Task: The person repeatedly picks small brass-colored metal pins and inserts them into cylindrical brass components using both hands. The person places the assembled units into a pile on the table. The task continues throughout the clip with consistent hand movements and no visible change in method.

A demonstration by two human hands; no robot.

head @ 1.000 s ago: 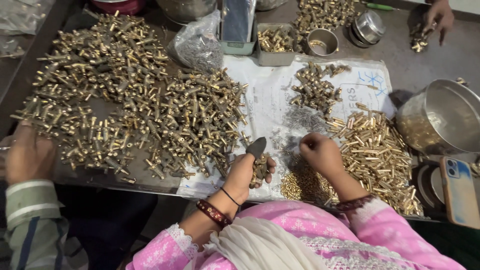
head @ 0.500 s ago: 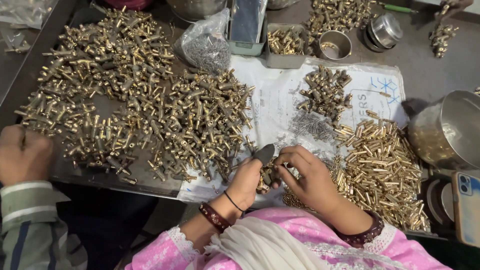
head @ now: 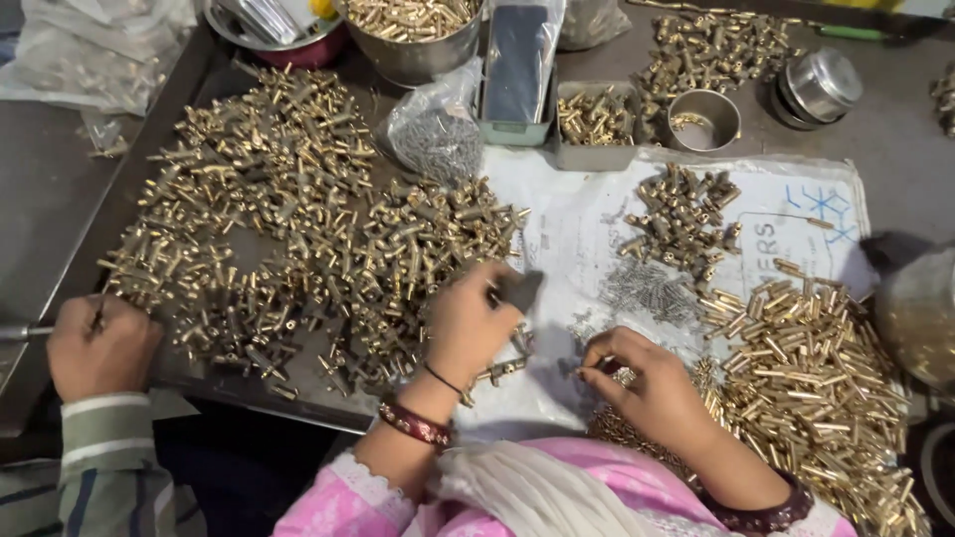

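My left hand (head: 470, 326) is closed around a dark-handled tool (head: 517, 290) and a brass T-shaped fitting (head: 502, 370), at the near edge of a big heap of brass fittings (head: 288, 229). My right hand (head: 652, 390) pinches a small metal piece between its fingertips, just above the white paper sheet (head: 577, 229). A pile of small silver pins (head: 649, 290) lies just beyond my right hand. To its right spreads a heap of brass tubes (head: 806, 368).
Another person's hand (head: 99, 346) in a striped sleeve holds a thin tool at the left edge. At the back stand a bowl of brass parts (head: 413, 30), a bag of pins (head: 436, 139), a small grey tray (head: 595, 119), a steel cup (head: 704, 121) and a lidded tin (head: 821, 88).
My hands have moved apart: the right has drawn back to the right with a small piece. The view has dropped closer to the table. The other person's hand stays at the left.
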